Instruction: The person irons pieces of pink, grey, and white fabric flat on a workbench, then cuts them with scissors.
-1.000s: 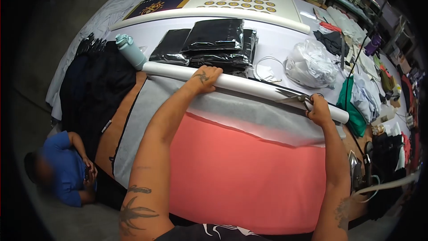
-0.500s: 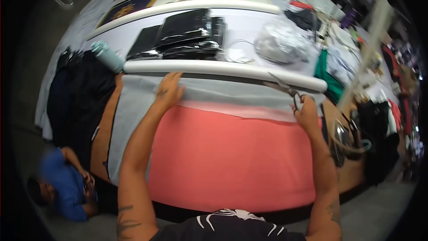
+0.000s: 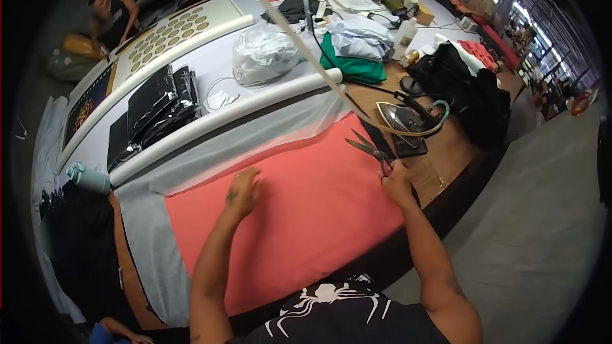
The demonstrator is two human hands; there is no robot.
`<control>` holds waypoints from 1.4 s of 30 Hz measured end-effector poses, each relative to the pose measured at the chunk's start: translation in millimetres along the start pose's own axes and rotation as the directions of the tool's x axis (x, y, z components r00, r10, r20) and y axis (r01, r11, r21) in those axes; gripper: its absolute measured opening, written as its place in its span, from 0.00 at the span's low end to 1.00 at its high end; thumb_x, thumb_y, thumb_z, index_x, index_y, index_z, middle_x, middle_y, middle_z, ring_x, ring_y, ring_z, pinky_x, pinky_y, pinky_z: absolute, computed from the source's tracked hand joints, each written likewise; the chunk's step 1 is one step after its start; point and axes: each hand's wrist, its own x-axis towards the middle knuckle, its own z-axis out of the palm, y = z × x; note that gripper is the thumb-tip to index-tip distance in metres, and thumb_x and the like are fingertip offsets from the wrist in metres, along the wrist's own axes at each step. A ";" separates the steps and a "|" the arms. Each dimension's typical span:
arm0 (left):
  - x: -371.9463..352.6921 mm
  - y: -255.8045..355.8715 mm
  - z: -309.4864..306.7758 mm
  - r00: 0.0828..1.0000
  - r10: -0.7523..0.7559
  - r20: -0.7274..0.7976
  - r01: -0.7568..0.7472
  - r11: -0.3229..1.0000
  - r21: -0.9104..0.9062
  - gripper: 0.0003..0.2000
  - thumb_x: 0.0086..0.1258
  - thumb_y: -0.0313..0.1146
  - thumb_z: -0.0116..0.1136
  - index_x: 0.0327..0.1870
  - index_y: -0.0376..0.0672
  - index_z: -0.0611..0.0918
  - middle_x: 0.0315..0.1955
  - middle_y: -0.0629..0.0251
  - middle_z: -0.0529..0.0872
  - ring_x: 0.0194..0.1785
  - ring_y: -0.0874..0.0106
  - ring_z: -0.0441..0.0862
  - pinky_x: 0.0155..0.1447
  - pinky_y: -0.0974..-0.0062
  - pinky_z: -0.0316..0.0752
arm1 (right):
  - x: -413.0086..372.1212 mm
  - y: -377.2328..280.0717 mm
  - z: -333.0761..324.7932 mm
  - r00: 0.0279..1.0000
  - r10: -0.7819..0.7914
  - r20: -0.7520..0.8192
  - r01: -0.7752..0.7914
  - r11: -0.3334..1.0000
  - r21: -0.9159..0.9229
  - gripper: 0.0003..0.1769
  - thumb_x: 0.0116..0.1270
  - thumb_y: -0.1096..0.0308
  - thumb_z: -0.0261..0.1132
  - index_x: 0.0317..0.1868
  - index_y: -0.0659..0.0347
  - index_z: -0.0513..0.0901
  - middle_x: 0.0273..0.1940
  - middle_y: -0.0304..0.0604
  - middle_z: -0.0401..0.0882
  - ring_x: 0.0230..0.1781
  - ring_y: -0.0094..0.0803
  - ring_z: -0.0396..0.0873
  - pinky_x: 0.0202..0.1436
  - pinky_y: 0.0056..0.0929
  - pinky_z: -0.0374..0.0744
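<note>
Scissors (image 3: 367, 147) sat in the right hand (image 3: 396, 182), at the right edge of the coral fabric (image 3: 299, 223), near the table's wooden near-right corner (image 3: 440, 160). Fingers were curled through the handles in a firm grasp. Blades were slightly parted, tips pointing far and left, lifted just over the cloth.

Left hand (image 3: 243, 190) lay flat on the coral fabric towards its middle, palm down, fingers loose and spread, grasping nothing. The two hands were well apart.

Coral fabric covered the near part of the table. A thin white sheet (image 3: 210, 158) lay beneath it, showing along the far and left edges. A long white roll (image 3: 223, 116) lay along the sheet's far edge.

Beyond the roll: black shiny packets (image 3: 150, 109) stacked to the left, a crumpled clear plastic bag (image 3: 262, 56) further right, and green cloth (image 3: 358, 69) by the roll's right end. A teal bottle (image 3: 89, 179) lay at the roll's left end.

An iron (image 3: 408, 118) stood on the bare wood, just to the far right of the scissors. A dark garment pile (image 3: 468, 92) sat right of it. A blurred pale cord (image 3: 299, 44) crossed the view diagonally.

Another person (image 3: 109, 14) sat at the far left, beyond the table.
</note>
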 end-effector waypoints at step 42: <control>17.0 73.4 -8.4 0.985 0.065 0.162 -0.108 0.954 0.279 0.10 0.61 0.21 0.57 0.43 0.40 0.83 0.41 0.59 0.86 0.41 0.57 0.84 0.45 0.63 0.78 | -151.4 -57.0 -79.3 0.379 -0.565 0.733 -0.226 0.712 0.665 0.09 0.66 0.70 0.64 0.44 0.65 0.79 0.36 0.55 0.86 0.41 0.54 0.85 0.43 0.51 0.78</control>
